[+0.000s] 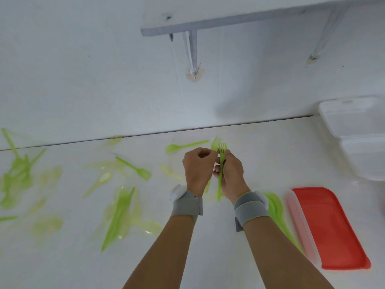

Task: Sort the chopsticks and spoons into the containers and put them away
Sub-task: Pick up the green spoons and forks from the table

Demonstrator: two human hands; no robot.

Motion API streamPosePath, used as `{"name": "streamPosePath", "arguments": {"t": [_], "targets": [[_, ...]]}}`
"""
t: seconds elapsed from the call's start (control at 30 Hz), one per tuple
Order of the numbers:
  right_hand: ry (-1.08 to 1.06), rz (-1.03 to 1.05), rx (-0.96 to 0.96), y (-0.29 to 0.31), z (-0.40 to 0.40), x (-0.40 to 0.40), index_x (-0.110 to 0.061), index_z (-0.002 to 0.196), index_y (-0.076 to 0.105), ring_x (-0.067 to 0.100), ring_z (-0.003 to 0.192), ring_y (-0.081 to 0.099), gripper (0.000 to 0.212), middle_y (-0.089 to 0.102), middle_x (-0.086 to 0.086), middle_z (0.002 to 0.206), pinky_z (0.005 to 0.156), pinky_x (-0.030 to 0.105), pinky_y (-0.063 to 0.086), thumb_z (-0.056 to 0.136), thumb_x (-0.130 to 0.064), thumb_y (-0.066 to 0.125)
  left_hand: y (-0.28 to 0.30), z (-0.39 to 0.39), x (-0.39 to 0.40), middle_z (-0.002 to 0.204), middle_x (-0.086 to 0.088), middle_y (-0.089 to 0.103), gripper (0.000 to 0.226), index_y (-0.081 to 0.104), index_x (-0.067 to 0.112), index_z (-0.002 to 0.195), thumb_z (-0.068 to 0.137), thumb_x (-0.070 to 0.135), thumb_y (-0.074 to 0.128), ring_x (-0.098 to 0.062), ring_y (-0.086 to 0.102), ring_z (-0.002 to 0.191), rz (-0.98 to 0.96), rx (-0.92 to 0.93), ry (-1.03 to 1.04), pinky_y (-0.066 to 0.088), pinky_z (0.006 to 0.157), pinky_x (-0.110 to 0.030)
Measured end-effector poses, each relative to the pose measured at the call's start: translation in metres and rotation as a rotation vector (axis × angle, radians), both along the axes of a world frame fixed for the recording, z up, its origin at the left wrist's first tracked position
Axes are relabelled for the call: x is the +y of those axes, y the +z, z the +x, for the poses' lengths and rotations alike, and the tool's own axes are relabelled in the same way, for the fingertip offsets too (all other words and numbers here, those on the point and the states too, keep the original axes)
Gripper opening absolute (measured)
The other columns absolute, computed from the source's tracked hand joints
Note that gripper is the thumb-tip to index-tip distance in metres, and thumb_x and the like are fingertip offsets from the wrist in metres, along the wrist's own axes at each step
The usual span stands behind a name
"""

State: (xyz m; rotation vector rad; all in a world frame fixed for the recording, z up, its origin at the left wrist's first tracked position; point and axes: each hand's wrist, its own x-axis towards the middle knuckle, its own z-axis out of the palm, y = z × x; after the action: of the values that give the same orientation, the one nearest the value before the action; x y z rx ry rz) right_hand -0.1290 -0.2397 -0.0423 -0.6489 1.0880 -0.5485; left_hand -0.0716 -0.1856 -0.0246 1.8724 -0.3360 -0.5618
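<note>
Both hands meet above the white tabletop (260, 147). The right hand (230, 172) has its grip closed round a green fork (221, 163), tines up; the left hand (198, 167) pinches a paler green utensil (215, 142) beside it (its type is unclear). Green spoons (184, 146) and other plastic cutlery lie scattered left of the hands. A red-lidded container (329, 226) sits right, near white stacked containers (358, 138).

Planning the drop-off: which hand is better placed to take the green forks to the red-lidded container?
Right. The right hand already holds the forks, and the red-lidded container lies on its side.
</note>
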Motion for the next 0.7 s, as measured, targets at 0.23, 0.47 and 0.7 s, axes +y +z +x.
{"name": "streamPosePath", "arguments": {"t": [0.23,0.47,0.7], "targets": [[0.018,0.082,-0.092,0.011,-0.005,0.014,-0.016,0.100,0.074,0.019,0.067,0.066,0.038,0.068,0.008,0.085,0.057,0.028,0.053,0.108,-0.032,0.040,-0.006,-0.020,0.027,0.076,0.009,0.077,0.010,0.082,0.019,0.088,0.083,0.021,0.074,-0.006,0.072,0.073,-0.048,0.061,-0.023,0.062,0.080,-0.033],[0.056,0.103,-0.110,0.014,-0.003,0.020,-0.018,0.098,0.076,0.020,0.064,0.060,0.039,0.062,0.004,0.074,0.060,0.031,0.050,0.108,-0.034,0.042,-0.007,-0.016,0.032,0.074,0.005,0.077,0.013,0.083,0.020,0.089,0.082,0.027,0.075,-0.015,0.076,0.073,-0.046,0.078,-0.018,0.063,0.076,-0.040],[0.100,0.077,-0.153,0.010,0.001,0.021,-0.010,0.103,0.072,0.019,0.071,0.061,0.042,0.063,0.007,0.087,0.061,0.031,0.048,0.110,-0.032,0.037,-0.011,-0.003,0.035,0.065,0.004,0.074,0.013,0.082,0.021,0.080,0.077,0.033,0.077,-0.018,0.072,0.065,0.033,0.048,0.020,0.063,0.070,-0.042]]}}
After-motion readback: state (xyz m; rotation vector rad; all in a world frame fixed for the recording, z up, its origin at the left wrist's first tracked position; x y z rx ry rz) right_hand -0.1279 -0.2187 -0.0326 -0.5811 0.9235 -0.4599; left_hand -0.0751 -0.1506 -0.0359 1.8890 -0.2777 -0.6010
